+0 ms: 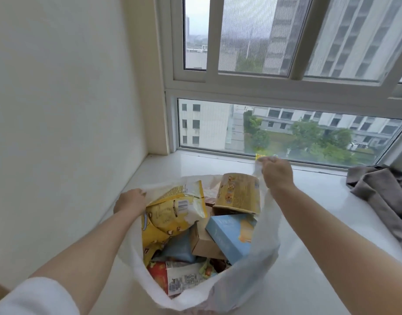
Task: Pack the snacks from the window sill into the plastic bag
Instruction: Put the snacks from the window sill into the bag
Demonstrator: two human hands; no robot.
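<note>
The right hand (276, 172) pinches one edge of a white plastic bag (247, 278) and lifts it; a small yellow packet (260, 157) shows at its fingertips, though whether it is held cannot be told. The left hand (130, 202) grips the opposite edge, keeping the mouth wide. The bag stands on the white window sill (309, 223), filled with a yellow crinkly snack bag (170, 214), a tan carton (237, 193) and a blue box (229, 233). The film looks thin and slippery, the load bulky but probably light; holding the rim seems safest. Printing is too blurred to read. Grey cloth (381, 189) lies at the right.
</note>
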